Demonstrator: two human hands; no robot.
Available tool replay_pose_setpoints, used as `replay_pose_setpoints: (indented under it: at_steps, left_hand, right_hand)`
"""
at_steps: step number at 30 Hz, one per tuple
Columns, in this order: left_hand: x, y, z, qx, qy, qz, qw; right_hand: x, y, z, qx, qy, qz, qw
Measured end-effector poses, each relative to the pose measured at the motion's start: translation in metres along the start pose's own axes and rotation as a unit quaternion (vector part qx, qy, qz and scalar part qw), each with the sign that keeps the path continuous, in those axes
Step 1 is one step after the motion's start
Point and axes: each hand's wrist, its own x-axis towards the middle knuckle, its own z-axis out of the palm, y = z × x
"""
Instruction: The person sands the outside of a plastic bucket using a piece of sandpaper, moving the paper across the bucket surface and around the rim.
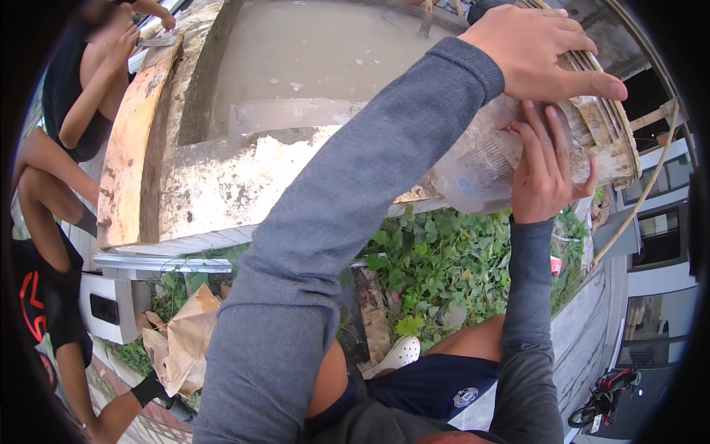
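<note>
Plastic [484, 164] by right fingers [542, 140] bears blurred blue marks [464, 182].

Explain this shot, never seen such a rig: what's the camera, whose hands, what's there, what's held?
No machine: a person works with two bare hands. The single picture comes from a fisheye camera on their head, looking down, so straight edges bend. The left hand, open, reaches across to the right end of a pale, weathered trough with grey, cloudy liquid. Just below, the right hand has its fingers at a clear, plastic-looking sheet; whether it grips is unclear. A plank lines the trough's left side. There, a flat blade shows by another person's hand.
</note>
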Motion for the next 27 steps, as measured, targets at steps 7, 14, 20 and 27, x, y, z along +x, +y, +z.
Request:
replay_pose_setpoints:
  at_steps: [7, 14, 20, 27]
  left_hand:
    - [0.009, -0.005, 0.019, 0.063, 0.022, -0.019, 0.998]
    - [-0.003, 0.009, -0.005, 0.022, -0.027, -0.025, 0.999]
    - [0.005, 0.010, -0.004, 0.044, -0.029, -0.014, 0.999]
    - [-0.007, 0.042, -0.010, 0.040, 0.032, 0.012, 0.999]
  right_hand:
    - [-0.044, -0.026, 0.029, 0.103, -0.078, -0.092, 0.987]
    - [-0.024, -0.024, 0.023, 0.046, -0.032, -0.042, 0.998]
    - [0.007, -0.009, 0.013, 0.089, 0.005, 0.016, 0.996]
    - [-0.056, -0.044, 0.024, 0.080, -0.131, -0.089, 0.984]
